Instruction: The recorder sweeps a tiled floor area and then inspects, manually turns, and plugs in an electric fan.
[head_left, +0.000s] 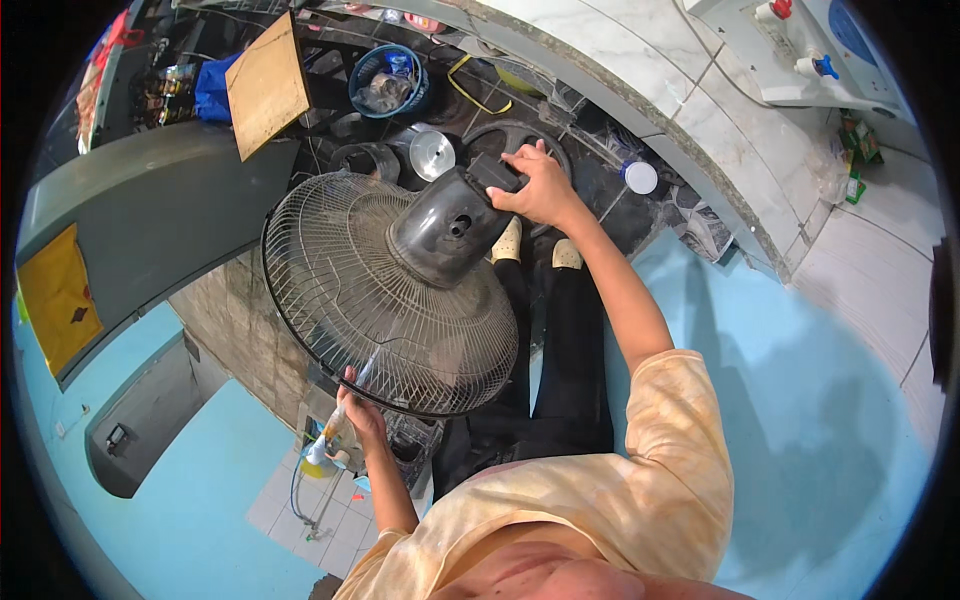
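Observation:
A dusty black electric fan head [445, 235] with a round wire grille is held tilted in front of me, its motor housing toward my right. My right hand [543, 190] grips the neck end of the housing, thumb and fingers around the black block there. Down at the grille's near rim, my left hand [362, 415] has its fingers closed round the edge. A slim white and orange thing [325, 435] shows beside that hand; whether it is held I cannot tell. Past the housing, a dark wheel-like round piece [562, 160] lies on the floor, partly hidden by my right hand.
A blue basket [362, 108] with plastic bags, a silver round metal piece [432, 155] and a white-lidded jar [640, 177] stand ahead. A wooden board [267, 85] leans at the left by a grey panel [150, 200]. A tiled ledge [740, 140] curves along the right.

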